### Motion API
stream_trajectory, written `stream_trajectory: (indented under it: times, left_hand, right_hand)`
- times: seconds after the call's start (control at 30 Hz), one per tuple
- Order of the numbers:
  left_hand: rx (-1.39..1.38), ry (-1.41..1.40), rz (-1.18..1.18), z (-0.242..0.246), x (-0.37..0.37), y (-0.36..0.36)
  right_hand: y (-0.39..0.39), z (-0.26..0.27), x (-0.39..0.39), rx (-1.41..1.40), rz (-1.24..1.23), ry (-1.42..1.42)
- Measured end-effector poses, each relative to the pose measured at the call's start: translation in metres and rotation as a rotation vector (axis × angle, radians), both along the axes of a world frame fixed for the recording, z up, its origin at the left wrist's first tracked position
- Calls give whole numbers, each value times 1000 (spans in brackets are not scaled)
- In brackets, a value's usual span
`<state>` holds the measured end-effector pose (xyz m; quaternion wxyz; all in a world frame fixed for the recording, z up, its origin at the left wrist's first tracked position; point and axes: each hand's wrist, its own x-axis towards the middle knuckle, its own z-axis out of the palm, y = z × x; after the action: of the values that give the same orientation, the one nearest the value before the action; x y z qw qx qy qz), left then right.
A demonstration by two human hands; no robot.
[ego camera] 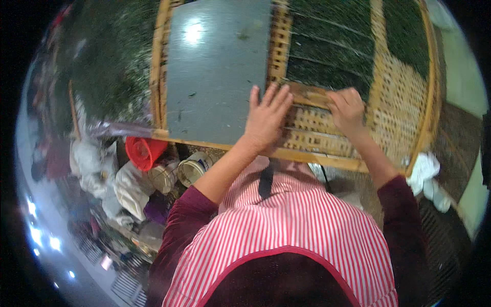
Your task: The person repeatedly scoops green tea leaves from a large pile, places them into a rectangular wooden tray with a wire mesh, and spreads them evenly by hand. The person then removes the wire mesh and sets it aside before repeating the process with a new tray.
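Note:
My left hand [268, 115] lies flat with its fingers spread, at the right edge of a grey board [218, 84] and the left end of a wooden strip [307, 96]. Curled around the strip's right end is my right hand [347, 107]. The strip lies across a woven bamboo frame [318, 121]. Above it, several thin pale cords or rods run over dark green leafy material [330, 57]. Small green bits are scattered on the grey board.
Below the bamboo rim at left stand a red plastic bucket [144, 153] and pale buckets [193, 169] beside white sacks [132, 188]. More green material [103, 73] fills the upper left. A white cloth or bag [424, 169] lies at right.

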<state>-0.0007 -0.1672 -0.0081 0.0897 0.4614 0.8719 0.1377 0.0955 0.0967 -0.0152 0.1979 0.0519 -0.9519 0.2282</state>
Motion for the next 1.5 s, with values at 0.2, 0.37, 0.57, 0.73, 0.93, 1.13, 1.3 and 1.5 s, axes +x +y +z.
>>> stream_trajectory:
  times: [0.2,0.37,0.57,0.73,0.93,1.13,1.3,1.5]
  left_hand:
    - [5,58,-22,1,0,-1]
    - [15,-70,-42,9,-9,-2]
    - [287,-186,-113,14,-39,-74]
    - [641,39,182,22,-139,-250]
    - [421,61,850,21,-267,-523]
    - [514,-165,1061,-4,-300,-615]
    - [558,-341,1037,-20,-317,-545]
    - [517,-347,930,-10,-301,-521]
  right_hand:
    - [-4,1,-1,7,11,4]
    - [-7,11,-1,50,33,-50]
    - [-70,61,-38,212,-149,-446]
    - [-252,107,-147,97,9,-345]
    - [-518,68,-365,320,520,-312]
    - [-634,5,-566,444,289,-335]
    - [-634,-24,-595,376,304,-473]
    - [-583,6,-503,156,715,-495]
